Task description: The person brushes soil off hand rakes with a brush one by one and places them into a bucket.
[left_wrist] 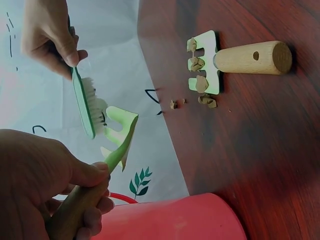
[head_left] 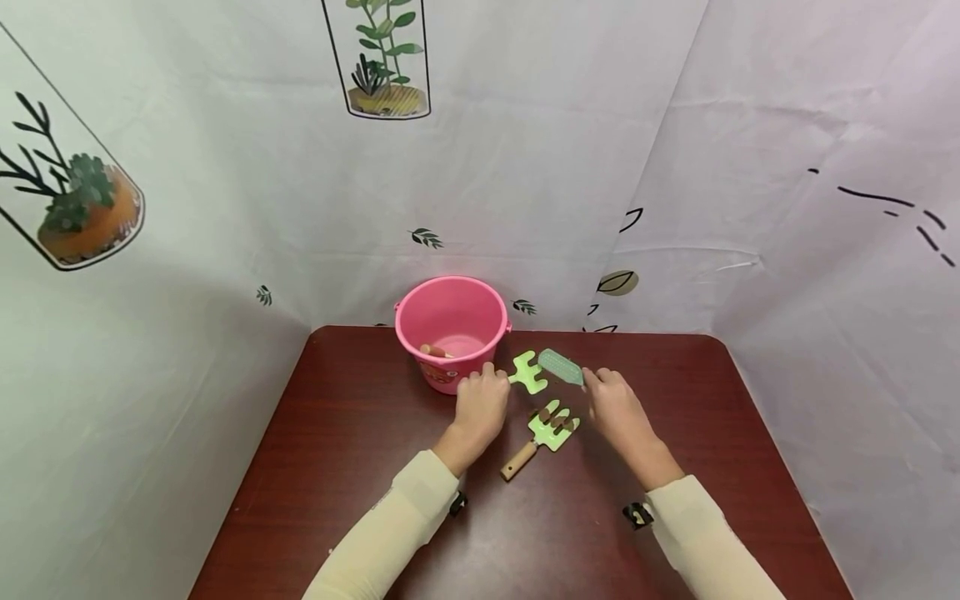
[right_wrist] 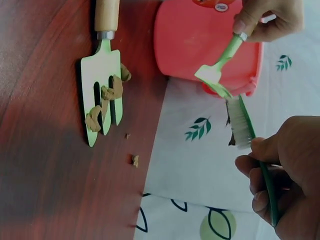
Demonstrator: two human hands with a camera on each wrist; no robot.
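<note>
My left hand [head_left: 482,404] grips the wooden handle of a small green garden rake [head_left: 531,373], held up in front of the pink bucket. In my right hand [head_left: 617,408] is a green brush [head_left: 560,367] with white bristles [right_wrist: 239,122]. The bristles meet the rake's prongs in both wrist views. Below the hands, a green garden fork [head_left: 552,434] with a wooden handle lies on the table. Brown clay-like lumps [left_wrist: 196,63] sit on and between its tines.
The pink bucket [head_left: 450,307] stands at the back of the dark red table [head_left: 345,467], with a wooden handle [head_left: 433,351] showing inside it. A few brown crumbs [right_wrist: 135,160] lie on the table by the fork. Behind hangs a white printed cloth [head_left: 525,208].
</note>
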